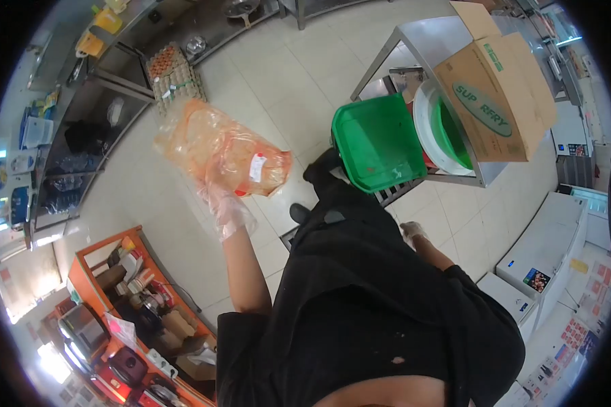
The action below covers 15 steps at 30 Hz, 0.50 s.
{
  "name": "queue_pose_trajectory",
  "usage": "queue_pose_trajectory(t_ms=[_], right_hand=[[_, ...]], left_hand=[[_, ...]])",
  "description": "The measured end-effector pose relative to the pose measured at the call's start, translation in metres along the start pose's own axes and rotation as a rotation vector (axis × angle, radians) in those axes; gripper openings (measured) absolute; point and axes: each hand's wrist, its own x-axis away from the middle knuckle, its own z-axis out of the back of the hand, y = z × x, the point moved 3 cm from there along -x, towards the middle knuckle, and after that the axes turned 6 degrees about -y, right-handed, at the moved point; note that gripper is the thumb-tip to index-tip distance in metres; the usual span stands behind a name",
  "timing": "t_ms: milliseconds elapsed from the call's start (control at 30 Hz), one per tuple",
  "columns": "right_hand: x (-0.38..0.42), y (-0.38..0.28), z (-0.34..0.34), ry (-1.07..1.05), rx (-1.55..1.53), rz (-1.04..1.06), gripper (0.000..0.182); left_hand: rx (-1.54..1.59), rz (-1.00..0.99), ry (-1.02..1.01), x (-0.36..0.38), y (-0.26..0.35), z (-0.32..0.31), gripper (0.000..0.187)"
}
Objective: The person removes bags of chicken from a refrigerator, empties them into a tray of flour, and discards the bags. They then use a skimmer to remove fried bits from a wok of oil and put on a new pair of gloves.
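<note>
Head view: holding step, the left hand (pixel 225 203) closed around a plastic bag (pixel 217 146) above the floor (pixel 271 78), the right hand's (pixel 411 233) opening unclear; the next move calls for steady support.

Black short-sleeved top (pixel 387 339); 2 clear plastic gloves (pixel 228 209).

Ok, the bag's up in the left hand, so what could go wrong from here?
The bag could slip from the loosely gloved left hand onto the floor. A step might knock the green tub, close to the legs. The cardboard box, near the table's edge, might fall if bumped.
</note>
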Motion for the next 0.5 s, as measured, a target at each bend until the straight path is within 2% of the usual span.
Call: queue_pose_trajectory(t_ms=[67,133,167,200,267,300,333,367,433,500], right_hand=[[-0.021,-0.033,0.001,0.031,0.063,0.051,0.041],[-0.028,-0.046,-0.018,0.054,0.204,0.112,0.045],[-0.031,-0.049,-0.027,0.038,0.165,0.092,0.045],[-0.039,-0.056,-0.03,0.06,0.035,0.09,0.044],[-0.041,-0.05,-0.059,0.058,-0.134,0.038,0.042],[-0.043,-0.047,-0.074,0.063,-0.337,-0.019,0.04],[-0.049,-0.047,-0.08,0.082,-0.535,-0.067,0.039],[-0.034,-0.056,-0.084,0.114,-0.606,-0.065,0.035],[-0.016,-0.067,-0.092,0.074,-0.656,-0.137,0.034],[-0.03,-0.038,-0.125,0.055,-0.65,-0.158,0.032]], left_hand=[[0.1,0.102,-0.035,-0.018,0.0,-0.052,0.042],[0.058,0.18,-0.079,-0.035,-0.017,-0.085,0.045],[0.039,0.254,-0.099,-0.047,-0.033,-0.099,0.049],[0.01,0.262,-0.134,-0.064,-0.056,-0.113,0.049],[-0.031,0.384,-0.348,-0.089,-0.103,-0.13,0.05],[-0.068,0.408,-0.373,-0.096,-0.118,-0.141,0.05],[-0.049,0.536,-0.483,-0.094,-0.134,-0.166,0.044],[-0.033,0.668,-0.586,-0.091,-0.152,-0.187,0.04],[-0.121,0.745,-0.646,-0.084,-0.199,-0.219,0.038],[-0.193,0.828,-0.691,-0.066,-0.238,-0.246,0.036]])
